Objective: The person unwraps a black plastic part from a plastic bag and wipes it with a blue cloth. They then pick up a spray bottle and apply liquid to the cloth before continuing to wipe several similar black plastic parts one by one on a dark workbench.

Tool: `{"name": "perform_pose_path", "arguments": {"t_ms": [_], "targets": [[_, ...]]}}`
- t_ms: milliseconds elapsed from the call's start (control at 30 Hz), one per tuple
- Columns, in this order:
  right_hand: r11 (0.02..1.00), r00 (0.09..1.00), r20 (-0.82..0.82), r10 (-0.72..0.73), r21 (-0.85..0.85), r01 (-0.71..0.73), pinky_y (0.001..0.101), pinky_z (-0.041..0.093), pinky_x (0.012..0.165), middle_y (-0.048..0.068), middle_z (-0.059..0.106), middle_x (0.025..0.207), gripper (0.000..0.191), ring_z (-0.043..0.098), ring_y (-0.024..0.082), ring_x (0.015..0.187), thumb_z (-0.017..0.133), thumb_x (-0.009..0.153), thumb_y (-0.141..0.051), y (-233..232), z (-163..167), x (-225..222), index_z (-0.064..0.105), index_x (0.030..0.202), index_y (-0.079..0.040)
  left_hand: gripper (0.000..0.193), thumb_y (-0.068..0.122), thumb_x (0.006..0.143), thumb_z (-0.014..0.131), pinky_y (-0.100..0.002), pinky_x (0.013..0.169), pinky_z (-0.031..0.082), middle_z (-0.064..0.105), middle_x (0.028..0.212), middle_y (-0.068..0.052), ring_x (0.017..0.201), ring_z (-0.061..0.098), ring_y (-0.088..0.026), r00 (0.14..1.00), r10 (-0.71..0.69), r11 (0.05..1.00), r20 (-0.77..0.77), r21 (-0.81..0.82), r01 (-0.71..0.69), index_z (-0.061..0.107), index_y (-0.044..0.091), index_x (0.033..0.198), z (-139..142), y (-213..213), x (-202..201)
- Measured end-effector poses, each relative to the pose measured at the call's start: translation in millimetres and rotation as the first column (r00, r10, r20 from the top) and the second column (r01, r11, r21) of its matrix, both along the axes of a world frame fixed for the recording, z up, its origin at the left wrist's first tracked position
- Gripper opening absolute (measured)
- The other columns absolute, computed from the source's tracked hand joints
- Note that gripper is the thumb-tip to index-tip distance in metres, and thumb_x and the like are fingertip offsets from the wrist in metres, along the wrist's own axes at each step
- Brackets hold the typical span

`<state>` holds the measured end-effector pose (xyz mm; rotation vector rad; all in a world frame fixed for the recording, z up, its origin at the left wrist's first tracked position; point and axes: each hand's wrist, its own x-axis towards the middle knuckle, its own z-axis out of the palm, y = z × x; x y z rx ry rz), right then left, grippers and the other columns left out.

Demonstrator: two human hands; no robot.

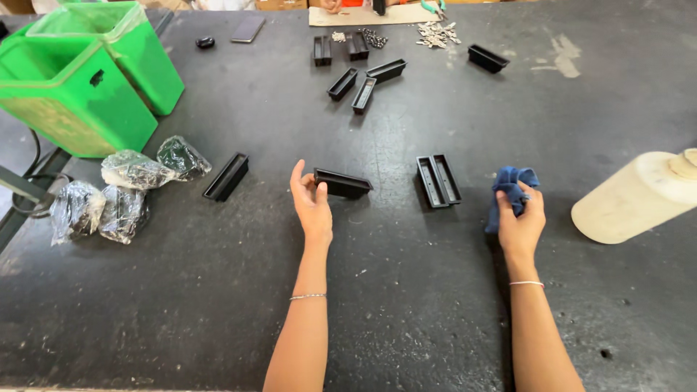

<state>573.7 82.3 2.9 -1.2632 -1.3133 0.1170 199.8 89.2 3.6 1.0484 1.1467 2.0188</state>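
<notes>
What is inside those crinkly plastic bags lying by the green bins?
The four clear plastic bags left of the left hand hold dark contents, but glare and crumpling hide their shape. They lie on the table beside the green bins.

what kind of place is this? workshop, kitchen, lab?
Most likely a small assembly or finishing workshop. The left hand grips one black plastic tray among many alike on a scuffed dark workbench; the right hand holds a blue cloth, and green bins and small metal parts sit nearby.
</notes>
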Motion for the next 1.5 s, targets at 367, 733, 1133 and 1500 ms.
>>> {"name": "perform_pose_path", "arguments": {"t_ms": [367,733,1133,1500], "targets": [[1.0,1.0,-0.026,-0.017,0.006,0.017,0.0341,0.05,0.095,0.013,0.065,0.11,0.029,0.065,0.025,0.104,0.078,0.095,-0.009,1,17,-10,0.067,0.121,-0.002,0.03,0.004,0.077,0.085,-0.041,0.078,0.053,0.063,0.101,-0.007,0.091,0.065,-0.027,0.755,0.241,0.931,-0.61,-0.073,-0.357,0.064,0.01,0.098,-9,68,61],[0.997,0.999,-0.013,-0.053,-0.053,0.052,0.0361,0.051,0.091,0.015,0.065,0.108,0.03,0.066,0.03,0.101,0.078,0.092,-0.01,27,18,-11,0.067,0.119,-0.002,0.066,-0.013,0.078,0.057,-0.033,0.084,0.058,0.038,0.143,-0.017,0.095,0.074,-0.025,0.9,0.051,0.995,-0.434,-0.055,-0.083,0.044,0.009,0.138,4,206,116],[0.999,0.993,-0.109,-0.035,0.016,0.037,0.0338,0.049,0.098,0.011,0.066,0.111,0.025,0.066,0.025,0.106,0.076,0.093,-0.005,24,11,-4,0.068,0.117,-0.003,0.024,0.02,0.091,0.075,-0.036,0.086,0.056,0.056,0.123,-0.018,0.103,0.066,-0.029,0.865,0.015,0.995,-0.502,-0.076,-0.062,0.061,0.002,0.097,-12,93,134],[1.0,0.968,-0.25,0.009,0.002,-0.009,0.0334,0.051,0.099,0.007,0.071,0.112,0.021,0.065,0.017,0.106,0.079,0.093,-0.008,10,-3,3,0.07,0.112,-0.004,0.022,0.024,0.09,0.071,-0.042,0.101,0.049,0.069,0.127,-0.018,0.117,0.064,-0.034,0.862,-0.026,0.99,-0.505,-0.13,-0.046,0.067,0.003,0.086,-51,61,140]]}}
